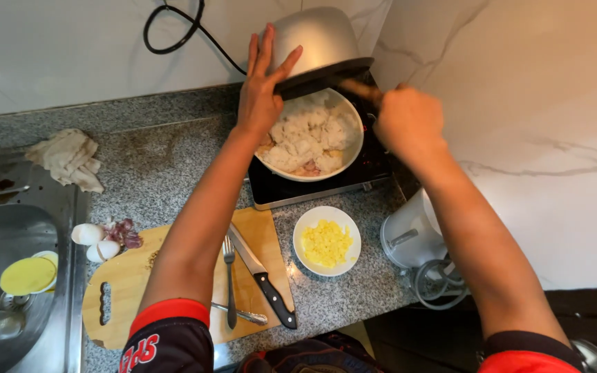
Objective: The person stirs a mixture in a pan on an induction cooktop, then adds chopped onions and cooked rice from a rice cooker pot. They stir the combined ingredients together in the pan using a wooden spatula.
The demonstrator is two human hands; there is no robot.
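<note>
My left hand (262, 90) holds a grey metal rice-cooker pot (314, 41) tipped upside down over a white pan (356, 141), fingers spread on the pot's side and rim. Clumps of white rice (309, 138) lie in the pan, which sits on a black induction hob (312, 188). My right hand (409, 121) is closed around a wooden utensil handle (361, 90) that reaches under the pot's rim; its far end is hidden.
A white bowl of yellow scrambled egg (327, 242) stands in front of the hob. A wooden cutting board (126, 283) carries a knife (262, 276), a fork (230, 276), eggshells (91, 238) and onion peel. Sink (8, 276) at left, rag (69, 159), white appliance (412, 231) at right.
</note>
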